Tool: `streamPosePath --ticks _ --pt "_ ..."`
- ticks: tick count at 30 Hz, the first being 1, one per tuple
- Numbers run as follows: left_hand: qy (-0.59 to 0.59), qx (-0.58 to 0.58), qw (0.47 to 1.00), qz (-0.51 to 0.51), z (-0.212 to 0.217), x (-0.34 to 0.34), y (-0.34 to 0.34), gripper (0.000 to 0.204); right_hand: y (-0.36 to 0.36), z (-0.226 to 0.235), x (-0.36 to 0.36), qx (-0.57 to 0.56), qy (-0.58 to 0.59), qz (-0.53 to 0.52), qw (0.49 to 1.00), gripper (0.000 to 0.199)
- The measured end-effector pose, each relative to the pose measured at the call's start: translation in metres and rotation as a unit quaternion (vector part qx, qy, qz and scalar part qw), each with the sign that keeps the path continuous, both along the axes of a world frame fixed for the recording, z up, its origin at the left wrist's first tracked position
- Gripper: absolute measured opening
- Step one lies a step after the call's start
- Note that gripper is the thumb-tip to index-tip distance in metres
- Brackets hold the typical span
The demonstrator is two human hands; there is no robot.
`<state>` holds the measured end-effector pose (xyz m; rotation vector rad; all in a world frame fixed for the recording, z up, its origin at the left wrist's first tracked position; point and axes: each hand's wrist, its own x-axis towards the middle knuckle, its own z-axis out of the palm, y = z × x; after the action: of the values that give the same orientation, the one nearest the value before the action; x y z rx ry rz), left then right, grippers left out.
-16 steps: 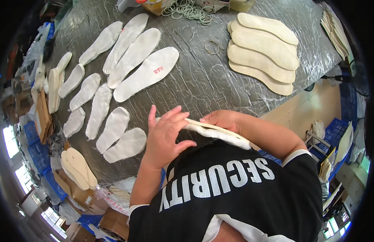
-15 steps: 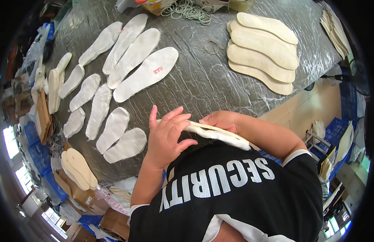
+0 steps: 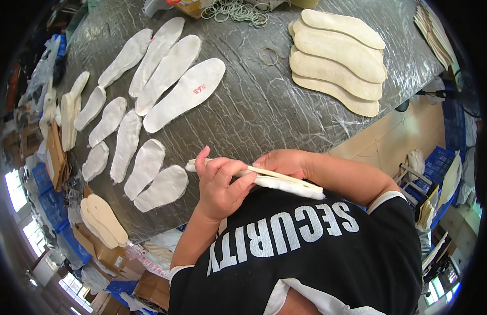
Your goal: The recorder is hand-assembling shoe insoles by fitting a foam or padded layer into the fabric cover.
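Close to my body, a pair of insoles (image 3: 293,186) is held edge-on, one with a fluffy white side and a thin beige layer above it. My left hand (image 3: 222,186) pinches it near the left end between thumb and fingers, forefinger raised. The insoles' left tip shows just past those fingers. Around the upper edge, near the middle, my right hand (image 3: 282,161) is closed, its fingertips partly hidden behind the insoles. White fleecy insoles (image 3: 185,94) lie spread over the table's left half. Overlapping beige insoles (image 3: 338,52) are stacked at the far right.
The table (image 3: 243,110) has a shiny dark plastic cover. Pale green rubber bands (image 3: 235,13) are heaped at the far edge, and a single rubber band (image 3: 268,56) lies beside the beige stack. Cardboard boxes (image 3: 149,291) stand below left; blue crates (image 3: 438,170) are at right.
My left fingers have closed onto the insoles, and the thumb now presses against them. The insoles' left tip has come into sight beyond that hand. My right hand has barely moved.
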<state>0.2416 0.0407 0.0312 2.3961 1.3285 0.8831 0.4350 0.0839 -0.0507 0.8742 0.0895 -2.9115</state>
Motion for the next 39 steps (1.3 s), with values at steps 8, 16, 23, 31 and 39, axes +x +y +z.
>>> streamPosePath --ticks 8,16,23,31,39 --pt "0.007 -0.004 0.999 -0.035 -0.012 0.006 -0.012 0.015 0.011 0.027 0.005 0.378 0.084 0.022 0.922 0.044" --pt "0.000 -0.022 0.996 -0.083 -0.017 0.003 -0.033 0.013 -0.002 0.011 0.005 0.032 0.101 -0.036 0.994 0.040" --pt "0.009 -0.158 0.986 -0.051 0.001 0.000 -0.017 0.022 -0.015 0.012 0.007 0.044 0.099 -0.063 0.992 0.030" --pt "0.014 -0.166 0.983 -0.076 -0.003 0.005 -0.019 0.015 -0.028 0.007 0.002 0.109 0.081 -0.079 0.988 0.029" --pt "0.013 -0.157 0.987 -0.022 -0.001 0.006 -0.028 0.015 -0.008 0.032 0.019 0.485 0.085 -0.027 0.870 0.040"
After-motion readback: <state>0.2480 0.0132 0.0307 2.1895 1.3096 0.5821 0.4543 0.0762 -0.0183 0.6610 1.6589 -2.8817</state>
